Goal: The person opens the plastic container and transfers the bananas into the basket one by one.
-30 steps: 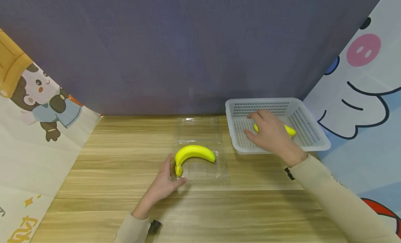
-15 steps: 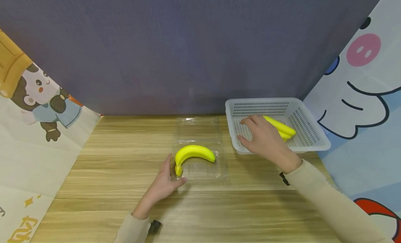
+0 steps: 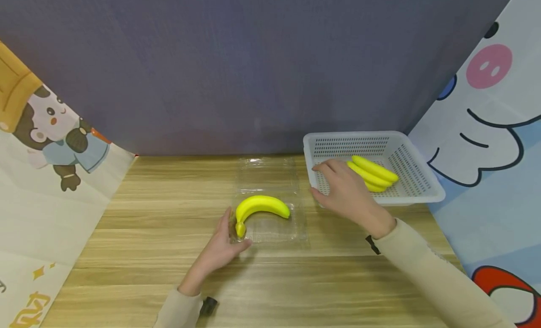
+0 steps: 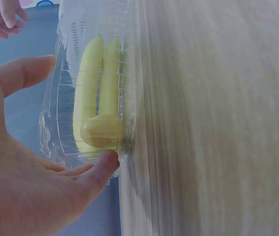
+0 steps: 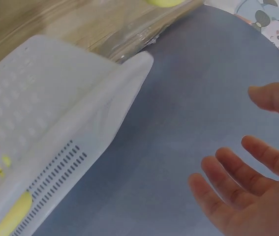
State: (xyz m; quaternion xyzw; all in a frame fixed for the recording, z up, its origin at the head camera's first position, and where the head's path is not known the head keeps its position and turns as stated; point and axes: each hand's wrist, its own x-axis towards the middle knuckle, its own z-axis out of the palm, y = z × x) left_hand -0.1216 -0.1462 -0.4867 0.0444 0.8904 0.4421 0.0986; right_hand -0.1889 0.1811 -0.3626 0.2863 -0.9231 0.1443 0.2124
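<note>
Left hand (image 3: 221,249) low, right hand (image 3: 348,192) higher

Layout of the table (image 3: 169,224). Centre: a container (image 3: 270,231), one banana (image 3: 264,203) inside its near half; the lid (image 3: 268,175) lies folded back behind that half. Right: a basket (image 3: 422,197), near the container, with bananas (image 3: 375,168) lying side by side in it. Left hand (image 3: 221,250): at the container's near left corner. Right hand (image 3: 344,189): above the basket's near left part, left of its bananas. Rear: an upright partition (image 3: 211,74) behind container and basket.
</note>
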